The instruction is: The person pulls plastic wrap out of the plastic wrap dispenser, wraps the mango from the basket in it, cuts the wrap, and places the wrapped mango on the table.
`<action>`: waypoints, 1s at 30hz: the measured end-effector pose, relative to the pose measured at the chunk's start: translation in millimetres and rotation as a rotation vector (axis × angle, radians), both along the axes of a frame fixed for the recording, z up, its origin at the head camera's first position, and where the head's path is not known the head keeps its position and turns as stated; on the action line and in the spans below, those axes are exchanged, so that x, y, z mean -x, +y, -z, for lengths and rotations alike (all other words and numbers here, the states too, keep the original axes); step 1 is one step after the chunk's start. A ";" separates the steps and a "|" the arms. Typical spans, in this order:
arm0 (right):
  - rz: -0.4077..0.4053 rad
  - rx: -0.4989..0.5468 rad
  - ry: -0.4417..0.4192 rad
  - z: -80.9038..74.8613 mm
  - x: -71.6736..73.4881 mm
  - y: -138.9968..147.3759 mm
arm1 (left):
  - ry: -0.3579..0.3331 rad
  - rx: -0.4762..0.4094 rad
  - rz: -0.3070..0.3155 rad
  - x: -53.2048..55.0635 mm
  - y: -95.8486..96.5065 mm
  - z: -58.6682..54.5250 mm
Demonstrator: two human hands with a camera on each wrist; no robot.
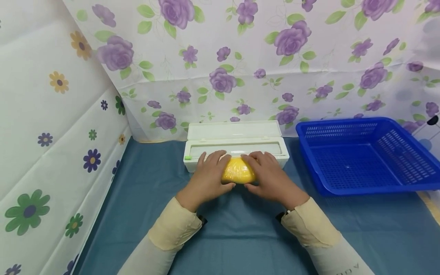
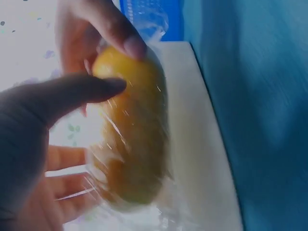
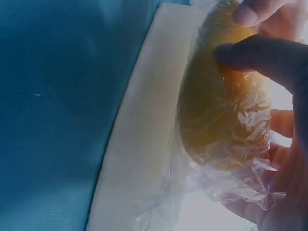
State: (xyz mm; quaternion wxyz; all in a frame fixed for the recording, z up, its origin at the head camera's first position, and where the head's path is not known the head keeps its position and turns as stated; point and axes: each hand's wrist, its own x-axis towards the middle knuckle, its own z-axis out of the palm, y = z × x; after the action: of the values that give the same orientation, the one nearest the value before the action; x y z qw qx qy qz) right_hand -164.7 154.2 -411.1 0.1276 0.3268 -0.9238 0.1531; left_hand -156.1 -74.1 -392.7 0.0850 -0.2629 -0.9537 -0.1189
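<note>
A yellow mango (image 1: pixel 238 170), wrapped in clear cling film, is held between both hands above the front of a white cling film dispenser (image 1: pixel 237 131). My left hand (image 1: pixel 209 177) grips the left end of the fruit, thumb on the near side and fingers over the far side. The right hand (image 1: pixel 269 177) holds its other end in the same way. In the left wrist view the mango (image 2: pixel 132 130) shows shiny, wrinkled film around it. Loose film (image 3: pixel 240 185) hangs off the end of the fruit in the right wrist view.
The dispenser's lid (image 1: pixel 233 130) stands raised at the back, and a small green slider (image 1: pixel 187 157) sits at its left front. To the right is a blue plastic basket (image 1: pixel 347 187). A blue-grey cloth (image 1: pixel 237 236) covers the table, with flowered sheets (image 1: pixel 206 49) behind and at left.
</note>
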 end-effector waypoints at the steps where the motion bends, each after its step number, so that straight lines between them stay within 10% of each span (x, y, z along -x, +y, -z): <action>1: 0.005 0.006 -0.012 -0.8 1.2 0.3 | 0.035 0.002 -0.003 -2.2 1.9 -1.7; 5: 0.018 0.037 -0.075 -3.5 5.8 2.4 | 0.158 0.022 -0.010 -9.7 8.3 -4.1; 14: 0.020 0.074 -0.144 -14.4 12.1 4.3 | 0.209 0.020 -0.053 -9.4 10.6 -1.3; 30: 0.018 0.129 0.073 -34.0 6.2 -12.9 | 0.137 0.035 -0.091 5.9 10.6 -10.3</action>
State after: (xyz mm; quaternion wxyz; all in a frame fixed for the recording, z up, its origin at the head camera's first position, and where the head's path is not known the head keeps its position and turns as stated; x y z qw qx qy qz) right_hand -170.9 141.3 -377.1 0.1834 0.3151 -0.9096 0.1991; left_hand -162.0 -63.5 -382.4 0.1506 -0.2281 -0.9586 -0.0798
